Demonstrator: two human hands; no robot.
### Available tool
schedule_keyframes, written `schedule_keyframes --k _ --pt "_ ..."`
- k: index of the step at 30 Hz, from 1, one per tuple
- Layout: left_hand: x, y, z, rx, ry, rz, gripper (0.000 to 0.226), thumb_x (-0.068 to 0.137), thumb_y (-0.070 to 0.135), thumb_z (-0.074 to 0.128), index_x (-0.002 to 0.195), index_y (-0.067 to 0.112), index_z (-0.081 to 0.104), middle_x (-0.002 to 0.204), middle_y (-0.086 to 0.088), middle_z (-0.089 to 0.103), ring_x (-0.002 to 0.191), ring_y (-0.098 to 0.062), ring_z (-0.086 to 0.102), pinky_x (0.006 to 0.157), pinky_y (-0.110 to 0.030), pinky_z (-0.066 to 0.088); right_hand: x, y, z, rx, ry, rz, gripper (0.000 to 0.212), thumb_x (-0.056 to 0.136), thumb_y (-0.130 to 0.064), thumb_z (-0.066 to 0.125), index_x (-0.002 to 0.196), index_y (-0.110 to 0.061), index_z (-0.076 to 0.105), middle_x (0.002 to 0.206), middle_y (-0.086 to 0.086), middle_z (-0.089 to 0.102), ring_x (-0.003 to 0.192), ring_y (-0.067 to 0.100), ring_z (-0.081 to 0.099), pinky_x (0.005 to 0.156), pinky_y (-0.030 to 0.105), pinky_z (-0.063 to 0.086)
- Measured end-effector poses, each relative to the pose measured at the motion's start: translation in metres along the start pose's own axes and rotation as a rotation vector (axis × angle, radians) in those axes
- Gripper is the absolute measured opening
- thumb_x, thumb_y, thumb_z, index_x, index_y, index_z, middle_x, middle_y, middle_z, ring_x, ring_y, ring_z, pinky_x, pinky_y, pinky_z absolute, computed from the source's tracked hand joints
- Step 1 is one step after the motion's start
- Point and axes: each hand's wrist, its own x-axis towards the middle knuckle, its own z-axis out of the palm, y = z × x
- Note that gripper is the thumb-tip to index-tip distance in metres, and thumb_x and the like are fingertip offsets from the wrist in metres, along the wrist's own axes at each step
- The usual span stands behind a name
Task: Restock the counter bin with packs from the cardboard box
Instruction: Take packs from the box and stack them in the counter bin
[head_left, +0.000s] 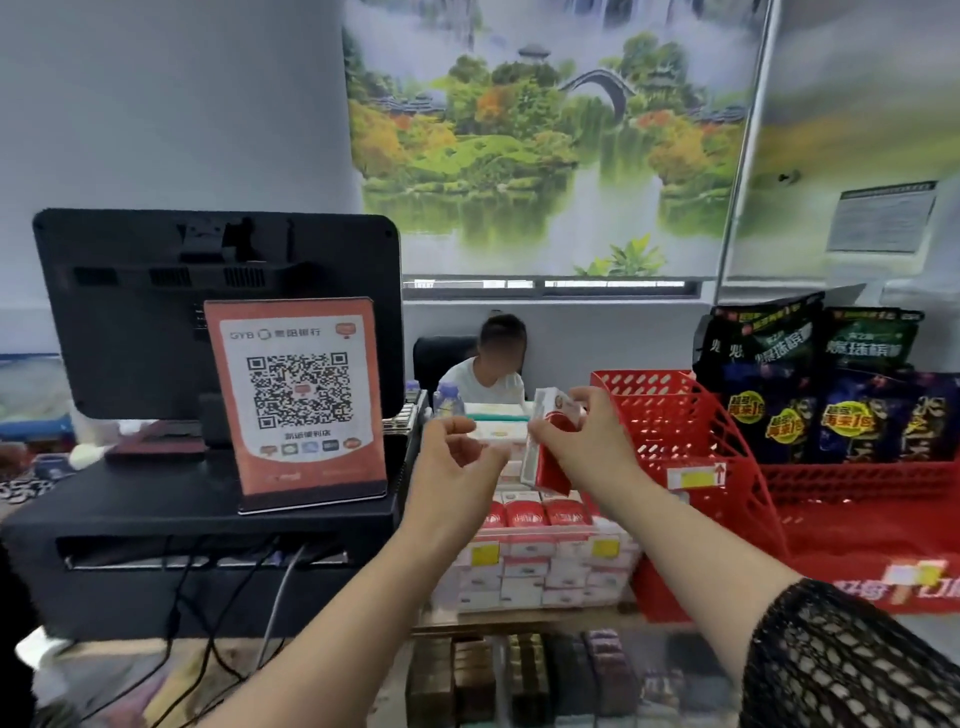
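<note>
My right hand (587, 447) is shut on a red and white pack (550, 462), held upright above the stacked packs. Just left of that pack is my left hand (457, 462), fingers curled and apart, with nothing clearly in it. Below both hands, several red and white packs (540, 551) are stacked in rows between the black drawer and the red basket. The red mesh basket (670, 410) stands right of my right hand, and its near compartment looks empty. I cannot make out a cardboard box.
A black cash drawer (208, 566) with a QR code stand (301, 400) and a monitor (156, 312) fills the left. Dark snack bags (841, 395) stand in the basket's right part. A person (488, 369) sits behind the counter. More packs (519, 675) lie under the glass top.
</note>
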Motion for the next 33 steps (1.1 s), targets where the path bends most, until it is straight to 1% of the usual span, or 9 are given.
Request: schedule_keyframes --k 3,7,10,14,20,24,27,30,33 --pt "0.018 0.003 -0.007 -0.020 0.084 0.048 0.019 0.092 0.018 0.059 0.108 0.022 0.052 0.097 0.009 0.058 0.087 0.001 0.055 0.066 -0.009 0.043 0.029 0.019 -0.014 -0.269 -0.012 0.003 0.054 0.082 -0.031 0.069 0.127 -0.018 0.043 0.118 0.004 0.056 0.094 0.020 0.051 0.076 0.027 0.036" --pt "0.035 0.008 -0.010 -0.079 0.139 0.070 0.014 0.095 0.015 0.052 0.106 0.022 0.058 0.098 0.011 0.059 0.089 -0.001 0.057 0.056 -0.003 0.045 0.056 0.051 -0.015 -0.653 -0.094 0.038 0.059 0.082 -0.038 0.068 0.130 -0.014 0.045 0.129 0.011 0.054 0.113 0.029 0.053 0.089 0.034 0.043" --pt "0.042 0.007 -0.008 -0.082 0.145 0.084 0.014 0.096 0.015 0.052 0.104 0.024 0.059 0.099 0.011 0.061 0.089 -0.001 0.059 0.056 -0.005 0.046 0.069 0.068 -0.008 -0.831 -0.153 0.053 0.058 0.082 -0.044 0.065 0.128 -0.013 0.047 0.132 0.013 0.048 0.115 0.031 0.053 0.090 0.035 0.045" --pt "0.045 0.001 -0.007 -0.091 0.150 0.080 0.017 0.096 0.012 0.052 0.096 0.027 0.060 0.095 0.011 0.063 0.087 -0.002 0.060 0.057 -0.007 0.048 0.077 0.083 0.004 -0.970 -0.201 0.135 0.056 0.085 -0.035 0.060 0.134 -0.011 0.045 0.130 0.012 0.041 0.116 0.033 0.052 0.089 0.034 0.046" --pt "0.051 -0.011 -0.007 -0.061 0.150 0.073 0.016 0.096 0.013 0.052 0.097 0.027 0.059 0.096 0.010 0.063 0.091 -0.003 0.062 0.062 -0.010 0.050 0.079 0.097 0.012 -1.114 -0.152 0.082 0.058 0.088 -0.025 0.061 0.137 -0.008 0.036 0.131 0.015 0.039 0.118 0.034 0.047 0.091 0.038 0.047" --pt "0.054 -0.018 -0.005 -0.044 0.152 0.049 0.015 0.096 0.015 0.053 0.106 0.022 0.060 0.101 0.008 0.063 0.095 -0.005 0.061 0.073 -0.016 0.052 0.078 0.100 0.017 -1.292 -0.142 0.009 0.041 0.093 -0.024 0.051 0.132 -0.011 0.046 0.130 0.010 0.048 0.116 0.028 0.049 0.086 0.036 0.049" --pt "0.054 -0.022 -0.004 -0.038 0.151 0.028 0.015 0.096 0.014 0.052 0.107 0.020 0.060 0.102 0.007 0.063 0.094 -0.005 0.061 0.066 -0.010 0.051 0.080 0.103 0.017 -1.396 -0.149 0.001 0.033 0.095 -0.022 0.046 0.125 -0.015 0.055 0.125 0.005 0.056 0.113 0.025 0.052 0.079 0.033 0.047" --pt "0.054 -0.024 -0.004 -0.035 0.160 0.017 0.015 0.095 0.013 0.052 0.106 0.019 0.061 0.099 0.007 0.063 0.089 -0.002 0.060 0.062 -0.007 0.049 0.081 0.102 0.012 -1.320 -0.202 0.065 0.032 0.094 -0.032 0.050 0.120 -0.016 0.059 0.119 0.003 0.061 0.107 0.024 0.059 0.073 0.032 0.045" --pt "0.053 -0.024 -0.005 -0.021 0.162 0.011 0.013 0.096 0.013 0.052 0.103 0.019 0.060 0.093 0.012 0.061 0.082 0.002 0.058 0.060 -0.004 0.047 0.078 0.098 0.002 -1.286 -0.215 0.045 0.041 0.094 -0.047 0.046 0.115 -0.015 0.060 0.114 0.004 0.062 0.101 0.024 0.060 0.071 0.031 0.045"
